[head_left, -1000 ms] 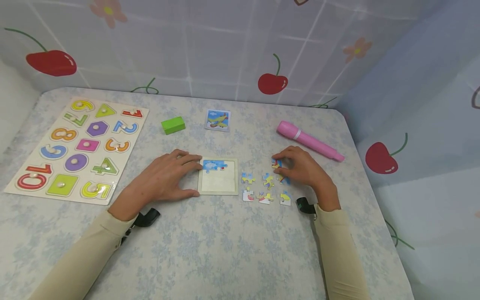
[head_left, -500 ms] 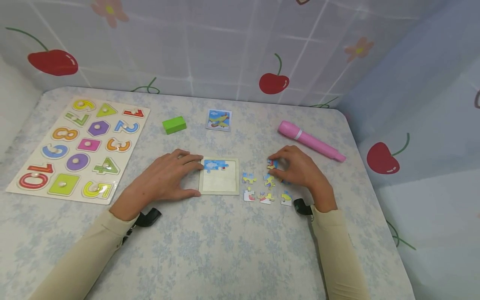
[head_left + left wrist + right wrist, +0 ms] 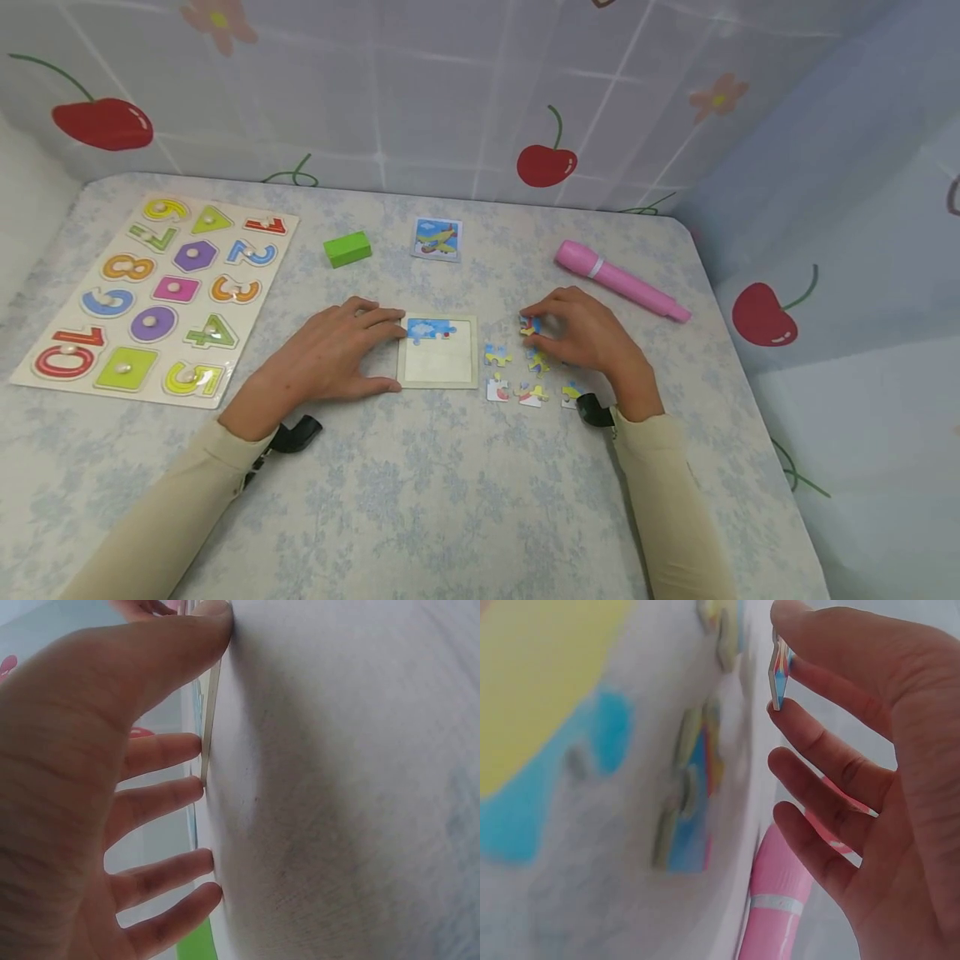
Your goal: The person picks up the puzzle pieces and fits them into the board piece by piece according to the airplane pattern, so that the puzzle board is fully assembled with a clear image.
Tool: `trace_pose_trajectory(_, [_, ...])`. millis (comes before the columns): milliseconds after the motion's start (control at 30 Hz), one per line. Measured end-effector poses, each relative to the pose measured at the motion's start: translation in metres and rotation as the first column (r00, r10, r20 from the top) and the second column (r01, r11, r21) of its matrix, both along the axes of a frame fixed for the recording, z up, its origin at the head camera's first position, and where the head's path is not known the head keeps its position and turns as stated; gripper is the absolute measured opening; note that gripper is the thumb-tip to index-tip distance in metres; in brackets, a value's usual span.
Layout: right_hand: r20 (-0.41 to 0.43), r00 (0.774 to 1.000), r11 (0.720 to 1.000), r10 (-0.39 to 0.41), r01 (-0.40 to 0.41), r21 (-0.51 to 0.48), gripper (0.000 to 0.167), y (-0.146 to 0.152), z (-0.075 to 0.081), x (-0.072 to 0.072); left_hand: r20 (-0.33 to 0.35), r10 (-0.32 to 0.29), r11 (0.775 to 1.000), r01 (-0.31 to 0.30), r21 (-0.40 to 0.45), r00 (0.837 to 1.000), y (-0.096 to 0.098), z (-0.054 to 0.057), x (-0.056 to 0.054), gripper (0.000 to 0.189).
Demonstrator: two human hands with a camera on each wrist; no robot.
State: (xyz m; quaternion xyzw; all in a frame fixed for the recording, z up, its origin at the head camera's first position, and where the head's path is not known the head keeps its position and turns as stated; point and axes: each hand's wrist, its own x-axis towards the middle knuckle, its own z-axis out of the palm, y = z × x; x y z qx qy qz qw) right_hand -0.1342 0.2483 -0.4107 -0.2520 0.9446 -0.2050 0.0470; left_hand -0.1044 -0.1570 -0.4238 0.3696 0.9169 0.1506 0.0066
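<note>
My left hand (image 3: 326,350) rests at the left edge of a square puzzle tray (image 3: 438,367), fingers spread and fairly straight. In the left wrist view its thumb (image 3: 176,652) and two fingers touch the tray's side. Joined blue sky pieces (image 3: 429,329) fill the tray's upper left part. To the right, my right hand (image 3: 592,333) pinches a jigsaw piece (image 3: 529,324) between thumb and fingertips. The right wrist view shows that piece standing on edge, raised off the table, its other fingers loosely bent. Several loose jigsaw pieces (image 3: 532,395) lie below this hand, some partly hidden by it.
A number-and-shape peg board (image 3: 176,289) lies at the left. Behind the tray are a green block (image 3: 347,249) and an airplane picture card (image 3: 437,240). A pink tube-shaped object (image 3: 622,282) lies beyond my right hand. Patterned curtains (image 3: 442,92) border the table.
My right hand has moved left toward the tray, carrying the pinched jigsaw piece over the loose ones. The left hand stays against the tray's edge.
</note>
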Motion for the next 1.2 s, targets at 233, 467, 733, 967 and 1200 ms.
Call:
trace_pose_trajectory(233, [0.010,1.000,1.000,0.018,-0.018,0.016,0.041,-0.010,0.006,-0.006,0.001,0.002,1.000,-0.002,-0.004,1.000,0.000,0.000,0.000,0.076])
trace_pose_trajectory(467, [0.016,1.000,1.000,0.024,-0.024,0.003,0.039,-0.022,0.011,-0.011,0.004,0.006,1.000,-0.006,-0.005,1.000,0.000,-0.001,-0.001,0.075])
trace_pose_trajectory(733, [0.021,0.998,0.998,0.056,-0.056,-0.015,0.036,-0.038,0.015,-0.016,0.008,0.010,1.000,-0.010,-0.012,1.000,0.000,0.001,0.000,0.076])
trace_pose_trajectory(967, [0.047,0.997,0.998,0.062,-0.062,-0.005,0.037,-0.052,0.013,-0.018,0.011,0.008,1.000,-0.008,-0.007,1.000,0.000,0.000,0.000,0.076])
trace_pose_trajectory(1200, [0.036,0.997,0.997,0.072,-0.073,0.022,0.037,-0.063,0.008,-0.015,0.001,0.006,1.000,-0.006,0.000,1.000,0.000,-0.001,-0.001,0.076])
